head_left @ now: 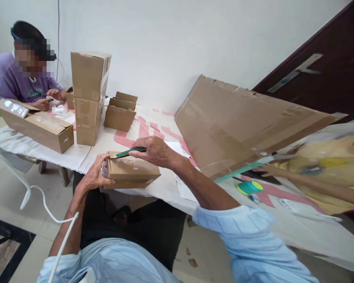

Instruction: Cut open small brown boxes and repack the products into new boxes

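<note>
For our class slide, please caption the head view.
The left hand grips one end of a cardboard box while the right hand holds a green-handled cutter at its top.

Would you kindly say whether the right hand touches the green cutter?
Touching: the head view shows the right hand gripping one end of the green cutter.

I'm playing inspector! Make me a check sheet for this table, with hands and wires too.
Surface: white cloth, pink markings.
Things in hand: box, cutter.
Clutter: stacked boxes, long box, cardboard panel, papers.
Hands: left hand grips the box's left end; right hand holds the cutter, its tip at the box's top.
Cables: white cord at lower left; dark wire on the wall.
Surroundings: person in purple, person in yellow, dark door.
</note>
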Demonstrator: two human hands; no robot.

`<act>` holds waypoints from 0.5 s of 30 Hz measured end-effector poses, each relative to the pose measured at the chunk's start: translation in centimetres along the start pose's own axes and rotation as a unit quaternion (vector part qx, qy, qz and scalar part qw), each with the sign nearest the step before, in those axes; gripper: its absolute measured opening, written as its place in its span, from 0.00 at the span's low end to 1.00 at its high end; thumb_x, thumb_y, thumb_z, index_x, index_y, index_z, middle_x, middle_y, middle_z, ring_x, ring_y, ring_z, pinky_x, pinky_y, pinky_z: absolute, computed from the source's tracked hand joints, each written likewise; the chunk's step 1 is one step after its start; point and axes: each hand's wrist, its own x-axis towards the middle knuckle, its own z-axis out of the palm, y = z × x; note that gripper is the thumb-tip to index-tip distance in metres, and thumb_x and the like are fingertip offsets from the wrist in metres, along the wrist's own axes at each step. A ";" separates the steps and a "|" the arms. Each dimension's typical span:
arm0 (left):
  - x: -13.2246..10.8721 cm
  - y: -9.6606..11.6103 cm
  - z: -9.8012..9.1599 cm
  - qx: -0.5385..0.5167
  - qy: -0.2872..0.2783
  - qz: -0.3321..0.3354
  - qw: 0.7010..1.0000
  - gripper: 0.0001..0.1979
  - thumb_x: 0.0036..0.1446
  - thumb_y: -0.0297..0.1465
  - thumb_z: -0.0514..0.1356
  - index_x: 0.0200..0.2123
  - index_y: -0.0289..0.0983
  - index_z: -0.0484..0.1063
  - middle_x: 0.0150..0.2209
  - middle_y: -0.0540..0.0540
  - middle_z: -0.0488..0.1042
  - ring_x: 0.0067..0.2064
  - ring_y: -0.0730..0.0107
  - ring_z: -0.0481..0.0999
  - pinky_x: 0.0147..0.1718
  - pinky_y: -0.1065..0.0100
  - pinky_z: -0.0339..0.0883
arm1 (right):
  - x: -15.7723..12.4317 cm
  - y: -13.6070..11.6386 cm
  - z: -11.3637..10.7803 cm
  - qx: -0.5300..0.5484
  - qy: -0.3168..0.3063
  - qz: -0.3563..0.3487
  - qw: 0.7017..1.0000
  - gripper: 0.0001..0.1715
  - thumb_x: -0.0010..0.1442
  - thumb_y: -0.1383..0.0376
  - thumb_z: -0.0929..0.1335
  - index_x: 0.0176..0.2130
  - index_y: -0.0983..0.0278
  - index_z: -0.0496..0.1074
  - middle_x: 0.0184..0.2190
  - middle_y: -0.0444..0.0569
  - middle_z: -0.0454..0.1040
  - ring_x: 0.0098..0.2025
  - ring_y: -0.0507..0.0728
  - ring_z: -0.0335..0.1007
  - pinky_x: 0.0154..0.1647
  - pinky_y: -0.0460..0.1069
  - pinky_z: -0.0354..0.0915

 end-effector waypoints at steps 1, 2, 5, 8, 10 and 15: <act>0.0 -0.1 -0.1 -0.002 0.000 -0.001 1.000 0.46 0.45 0.32 0.76 0.67 0.44 0.63 0.64 0.40 0.66 0.66 0.44 0.69 0.64 0.42 0.68 | 0.3 0.0 -0.1 -0.016 -0.009 -0.005 1.000 0.15 0.70 0.56 0.69 0.39 0.60 0.85 0.36 0.48 0.85 0.36 0.56 0.76 0.37 0.50 0.62; 0.0 -0.2 -0.2 -0.004 -0.001 -0.002 1.000 0.46 0.45 0.33 0.76 0.67 0.45 0.63 0.64 0.40 0.66 0.66 0.43 0.69 0.64 0.43 0.68 | 0.6 0.1 -0.3 -0.031 -0.018 -0.010 0.999 0.16 0.71 0.55 0.69 0.38 0.59 0.85 0.36 0.48 0.85 0.36 0.57 0.76 0.37 0.50 0.62; 0.2 -0.5 -0.6 -0.015 -0.004 -0.007 1.000 0.46 0.45 0.34 0.77 0.67 0.45 0.63 0.66 0.39 0.65 0.67 0.42 0.69 0.61 0.43 0.71 | 0.9 1.1 -1.0 -0.057 -0.042 -0.011 0.997 0.19 0.71 0.50 0.70 0.36 0.57 0.85 0.35 0.47 0.85 0.37 0.58 0.76 0.35 0.50 0.61; 0.5 -0.7 -0.9 -0.028 -0.001 -0.016 0.999 0.45 0.46 0.34 0.77 0.66 0.46 0.64 0.66 0.38 0.65 0.67 0.42 0.69 0.61 0.43 0.71 | 0.2 2.9 -1.9 -0.045 -0.044 0.009 0.998 0.22 0.68 0.44 0.72 0.35 0.56 0.85 0.31 0.46 0.83 0.35 0.58 0.76 0.34 0.50 0.61; 0.7 -0.7 -1.0 -0.037 -0.002 -0.018 0.999 0.45 0.45 0.34 0.77 0.65 0.46 0.65 0.67 0.38 0.65 0.68 0.41 0.68 0.61 0.43 0.72 | -0.8 4.1 -2.6 -0.033 -0.035 0.021 0.999 0.22 0.67 0.43 0.72 0.35 0.56 0.85 0.31 0.46 0.83 0.35 0.58 0.76 0.35 0.50 0.62; 1.3 -0.3 -1.0 -0.054 -0.020 -0.020 0.998 0.45 0.44 0.34 0.77 0.65 0.45 0.65 0.67 0.38 0.64 0.69 0.41 0.67 0.61 0.43 0.72 | -3.1 5.4 -3.6 -0.031 -0.039 0.033 0.998 0.21 0.69 0.47 0.69 0.37 0.56 0.86 0.35 0.46 0.84 0.35 0.57 0.76 0.35 0.50 0.61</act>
